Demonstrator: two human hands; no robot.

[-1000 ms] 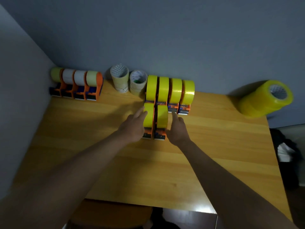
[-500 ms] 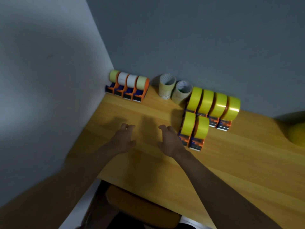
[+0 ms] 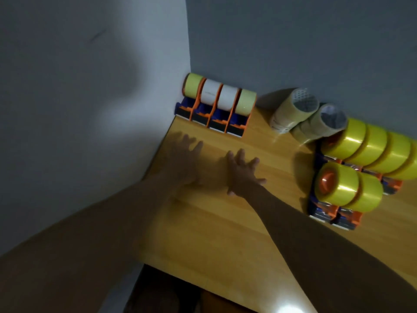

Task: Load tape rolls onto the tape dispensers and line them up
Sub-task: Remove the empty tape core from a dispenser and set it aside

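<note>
Both hands, left hand (image 3: 184, 158) and right hand (image 3: 242, 171), reach with spread fingers over the wooden table (image 3: 225, 233), between the corner dispensers (image 3: 216, 105) and the yellow-roll dispensers (image 3: 361, 168)

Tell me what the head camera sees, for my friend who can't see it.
Two open hands, left and right, reach over a wooden table toward four dispensers in the corner. Six yellow dispensers sit to the right, two spare rolls behind.
</note>
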